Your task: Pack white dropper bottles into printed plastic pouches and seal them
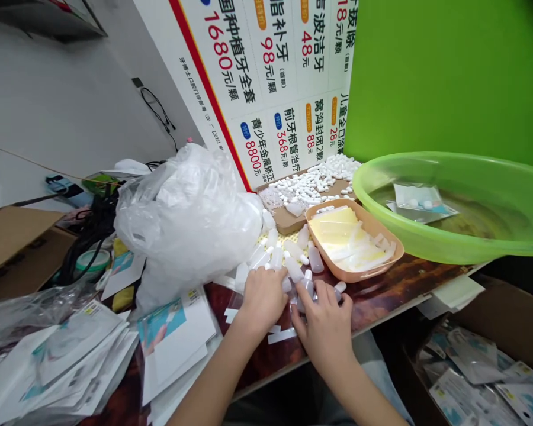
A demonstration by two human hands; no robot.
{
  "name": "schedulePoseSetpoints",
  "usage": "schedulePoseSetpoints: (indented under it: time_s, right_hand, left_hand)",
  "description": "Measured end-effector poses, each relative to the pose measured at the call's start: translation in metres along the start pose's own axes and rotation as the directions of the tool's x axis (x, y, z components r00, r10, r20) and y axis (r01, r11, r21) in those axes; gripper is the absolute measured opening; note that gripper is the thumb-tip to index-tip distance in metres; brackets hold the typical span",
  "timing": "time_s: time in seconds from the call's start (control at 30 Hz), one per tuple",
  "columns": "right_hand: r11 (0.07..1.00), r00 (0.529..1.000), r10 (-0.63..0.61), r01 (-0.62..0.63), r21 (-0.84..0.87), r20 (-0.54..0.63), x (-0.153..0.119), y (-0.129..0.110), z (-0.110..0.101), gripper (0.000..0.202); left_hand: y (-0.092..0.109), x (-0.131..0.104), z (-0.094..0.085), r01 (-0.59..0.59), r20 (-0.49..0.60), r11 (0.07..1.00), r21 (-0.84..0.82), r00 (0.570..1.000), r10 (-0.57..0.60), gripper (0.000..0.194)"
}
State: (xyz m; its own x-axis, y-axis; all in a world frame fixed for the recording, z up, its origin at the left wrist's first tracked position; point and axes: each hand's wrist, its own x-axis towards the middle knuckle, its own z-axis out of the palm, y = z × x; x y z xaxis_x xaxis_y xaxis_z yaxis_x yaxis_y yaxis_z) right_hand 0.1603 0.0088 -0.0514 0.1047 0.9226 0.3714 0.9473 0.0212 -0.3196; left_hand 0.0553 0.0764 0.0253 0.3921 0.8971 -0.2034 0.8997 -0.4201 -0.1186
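Note:
Small translucent bottles with white caps lie in a loose cluster at the middle of the dark red table. My left hand rests over the near left side of the cluster, its fingers curled down among the bottles; its fingertips are partly hidden. Just to the right, my right hand has its fingers apart over more bottles, touching them from above. Whether either hand grips a bottle is hard to make out. Clear plastic sleeves with white strips lie between and beneath the hands.
A bulging white plastic bag stands left of the bottles. Behind them, cardboard holds many white caps. An orange tray with yellow and white strips and a green basin stand right. Printed packets lie left; a box of packets sits lower right.

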Motion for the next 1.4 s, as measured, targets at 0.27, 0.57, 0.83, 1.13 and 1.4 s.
schedulePoseSetpoints:
  time_s: [0.27,0.57,0.83,1.13,1.4]
  right_hand:
    - [0.998,1.0,-0.008,0.009,-0.06,0.015,0.006,0.0,0.002,0.036]
    - [0.998,0.998,-0.038,0.041,-0.05,0.058,0.015,0.01,-0.002,0.042]
    - [0.997,0.998,-0.05,0.052,-0.064,0.036,0.021,0.009,0.003,0.038]
    - [0.995,0.992,-0.098,0.099,-0.009,0.081,0.029,0.007,0.003,0.04]
    - [0.976,0.966,-0.193,0.171,0.135,0.171,0.039,0.008,0.013,0.048]
  left_hand:
    - [0.0,0.013,0.005,-0.09,-0.026,0.996,-0.023,0.996,0.09,0.034]
    - [-0.017,-0.011,0.006,-0.263,-0.017,0.957,-0.119,0.965,0.263,0.026]
    - [-0.018,-0.05,0.014,-0.313,-0.044,0.93,-0.191,0.95,0.31,0.036]
    - [-0.009,-0.085,0.028,-0.272,-0.052,0.915,-0.298,0.962,0.269,0.043]
    - [0.003,-0.105,0.057,-0.179,-0.114,0.819,-0.545,0.984,0.14,0.05]
